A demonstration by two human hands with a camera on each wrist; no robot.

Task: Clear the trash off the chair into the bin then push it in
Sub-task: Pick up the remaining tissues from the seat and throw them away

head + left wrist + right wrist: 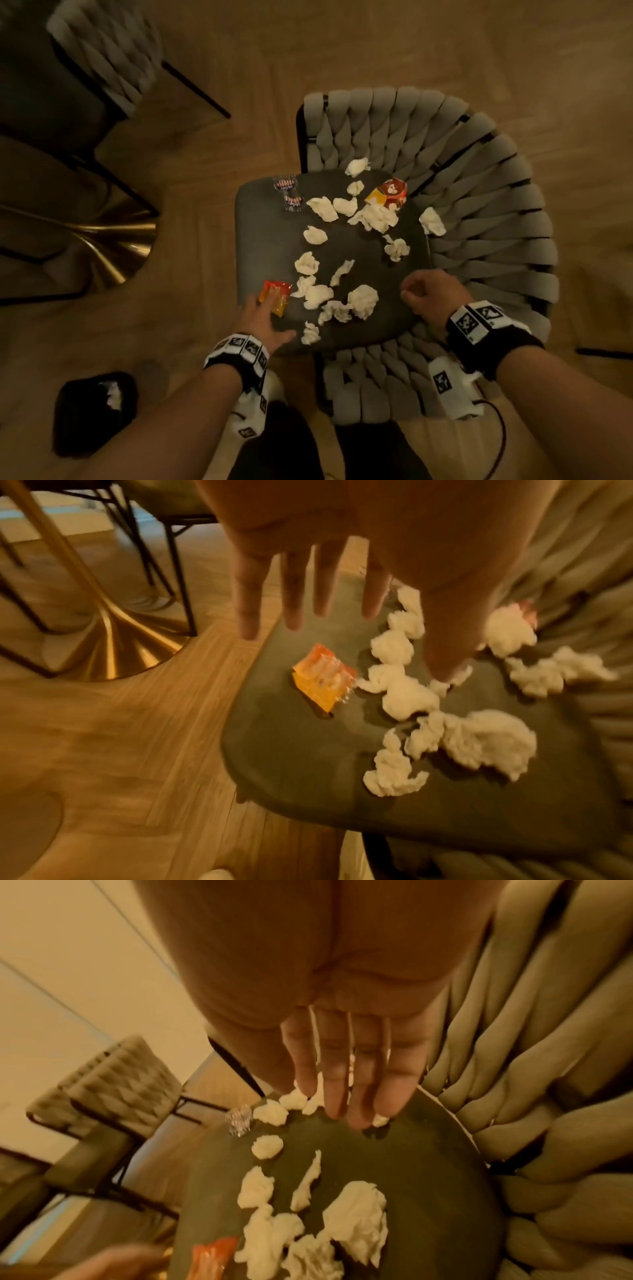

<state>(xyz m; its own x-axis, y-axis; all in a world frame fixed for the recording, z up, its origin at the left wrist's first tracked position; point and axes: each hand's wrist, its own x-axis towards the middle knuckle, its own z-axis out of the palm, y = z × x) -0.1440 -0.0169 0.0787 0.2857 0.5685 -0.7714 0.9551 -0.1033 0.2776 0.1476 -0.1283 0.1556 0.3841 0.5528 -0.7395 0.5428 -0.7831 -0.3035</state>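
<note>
While crumpled white tissue wads (318, 296) and an orange plastic wrapper (275, 295) litter the dark chair seat (363, 260), left hand (263, 320) hovers spread at its front-left corner; right hand (430, 296) loosely curled, empty; black bin (94, 413) on the floor holds one scrap: barely begun

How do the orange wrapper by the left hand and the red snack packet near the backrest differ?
The orange wrapper lies at the seat's front left edge, under the left hand's straight fingers; the red packet sits at the back by the woven backrest, with no hand near it. The wrapper looks flat and partly clear; the packet is bulkier and opaque, red and yellow. Both lie on the seat among tissues.
</note>
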